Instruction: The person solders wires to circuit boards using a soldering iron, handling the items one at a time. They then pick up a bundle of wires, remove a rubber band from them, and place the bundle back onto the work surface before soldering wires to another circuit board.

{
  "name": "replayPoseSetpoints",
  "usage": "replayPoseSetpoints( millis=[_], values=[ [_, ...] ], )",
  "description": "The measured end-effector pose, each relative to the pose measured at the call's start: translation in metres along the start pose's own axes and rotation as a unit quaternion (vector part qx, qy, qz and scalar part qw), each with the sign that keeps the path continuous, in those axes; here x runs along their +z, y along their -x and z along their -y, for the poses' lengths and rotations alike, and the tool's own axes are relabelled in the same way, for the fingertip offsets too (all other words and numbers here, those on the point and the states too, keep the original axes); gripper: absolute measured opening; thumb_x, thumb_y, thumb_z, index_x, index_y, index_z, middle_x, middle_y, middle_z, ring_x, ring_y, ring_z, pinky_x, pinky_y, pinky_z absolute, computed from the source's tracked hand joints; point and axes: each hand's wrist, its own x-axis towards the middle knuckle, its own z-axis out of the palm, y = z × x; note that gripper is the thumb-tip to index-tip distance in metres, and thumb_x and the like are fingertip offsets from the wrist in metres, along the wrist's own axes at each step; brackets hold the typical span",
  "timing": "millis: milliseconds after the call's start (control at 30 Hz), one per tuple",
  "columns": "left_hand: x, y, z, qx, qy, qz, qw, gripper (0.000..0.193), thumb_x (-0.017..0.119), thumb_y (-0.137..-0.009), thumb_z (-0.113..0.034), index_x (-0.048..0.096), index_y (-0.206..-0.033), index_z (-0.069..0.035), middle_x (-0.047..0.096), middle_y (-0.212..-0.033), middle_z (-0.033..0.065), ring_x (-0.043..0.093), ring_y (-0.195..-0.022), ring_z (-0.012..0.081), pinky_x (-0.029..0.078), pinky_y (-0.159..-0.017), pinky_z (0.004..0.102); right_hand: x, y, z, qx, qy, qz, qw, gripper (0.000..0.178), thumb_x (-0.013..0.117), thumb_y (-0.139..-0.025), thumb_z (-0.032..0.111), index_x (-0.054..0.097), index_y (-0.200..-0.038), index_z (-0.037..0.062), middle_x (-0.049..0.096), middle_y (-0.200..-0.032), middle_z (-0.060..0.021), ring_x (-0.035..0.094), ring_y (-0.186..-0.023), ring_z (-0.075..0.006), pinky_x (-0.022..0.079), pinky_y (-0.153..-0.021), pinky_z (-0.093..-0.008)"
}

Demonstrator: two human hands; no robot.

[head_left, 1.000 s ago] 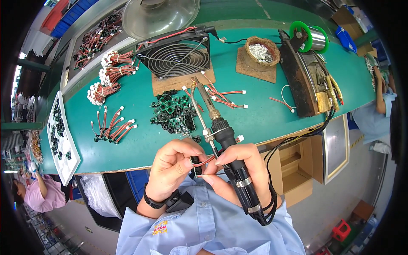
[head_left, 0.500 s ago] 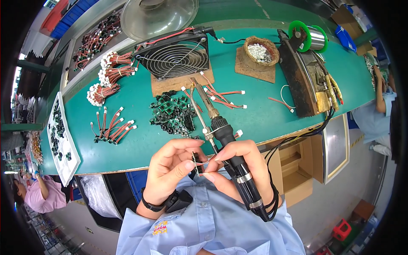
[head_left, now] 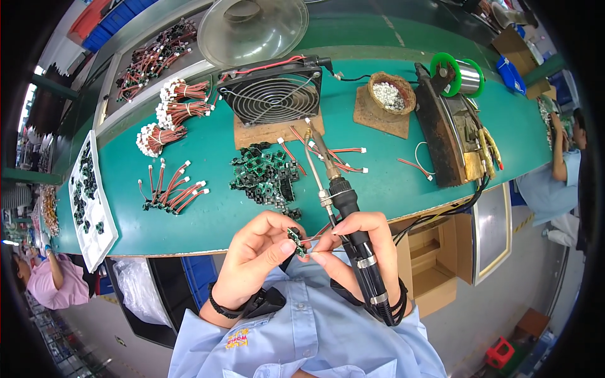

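Between thumb and fingers, my left hand [head_left: 255, 255] pinches a small green circuit board [head_left: 297, 240] with black parts on it. My right hand [head_left: 365, 242] is wrapped around a black soldering iron [head_left: 345, 198] with a thin metal feed tube along its side. The iron's tip points up and away, clear of the board. With its thumb and finger, the right hand also pinches a thin wire lead [head_left: 310, 239] against the board; the exact contact is partly hidden. Just beyond, a heap of green circuit boards [head_left: 261, 176] lies beside loose red-brown wire leads [head_left: 343, 165] with white plugs.
Boards with wires attached [head_left: 173, 198] lie left, near wire bundles [head_left: 183, 113] and a white tray [head_left: 104, 242] of parts. Behind are a fan [head_left: 274, 97], a bowl [head_left: 403, 107] on a wooden block, a solder spool [head_left: 466, 77] and an iron stand [head_left: 441, 145]. Two people sit at either side.
The board in my left hand has turned so more of its face shows. Both hands stay close together, and the whole view has shifted a little.
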Motion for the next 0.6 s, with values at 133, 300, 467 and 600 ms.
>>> replayPoseSetpoints(
  millis=[133, 300, 467, 600],
  values=[
    [0.002, 0.001, -0.003, 0.020, -0.005, -0.002, 1.000, 0.020, 0.055, -0.089, -0.015, 0.047, -0.099, 0.000, 0.059, -0.097, 0.0124, 0.057, -0.090, 0.0184, 0.044, -0.083, 0.0312, 0.000, -0.001, 0.001, -0.002, 0.005, -0.016, 1.000, 0.041, 0.066, -0.075, -0.010, 0.040, -0.105, 0.0035, 0.059, -0.083, -0.0120, 0.063, -0.077, -0.0165, 0.052, -0.068, -0.0298],
    [0.000, -0.002, -0.002, 0.052, 0.011, -0.043, 0.998, 0.014, 0.052, -0.090, -0.012, 0.044, -0.098, -0.002, 0.061, -0.096, 0.0165, 0.059, -0.091, 0.0206, 0.044, -0.085, 0.0339, -0.010, 0.006, 0.003, -0.089, 0.273, -0.082, 0.954, 0.041, 0.073, -0.074, 0.010, 0.047, -0.106, 0.0042, 0.061, -0.081, -0.0082, 0.061, -0.071, -0.0196, 0.046, -0.080, -0.0368],
    [-0.008, -0.008, 0.000, 0.111, -0.017, -0.103, 0.988, 0.009, 0.048, -0.091, -0.008, 0.042, -0.094, -0.003, 0.063, -0.097, 0.0192, 0.061, -0.093, 0.0218, 0.045, -0.086, 0.0346, -0.030, 0.031, -0.007, -0.168, 0.315, -0.107, 0.928, 0.053, 0.077, -0.069, 0.033, 0.051, -0.106, 0.0056, 0.063, -0.075, -0.0056, 0.058, -0.064, -0.0193, 0.034, -0.087, -0.0433],
    [-0.008, -0.010, 0.002, 0.116, -0.013, -0.131, 0.984, 0.006, 0.047, -0.092, -0.005, 0.041, -0.092, -0.003, 0.064, -0.098, 0.0199, 0.060, -0.095, 0.0211, 0.044, -0.086, 0.0338, -0.030, 0.037, -0.005, -0.205, 0.314, -0.028, 0.927, 0.052, 0.077, -0.066, 0.033, 0.053, -0.104, 0.0067, 0.061, -0.069, -0.0056, 0.058, -0.061, -0.0187, 0.031, -0.086, -0.0440]
  ],
)
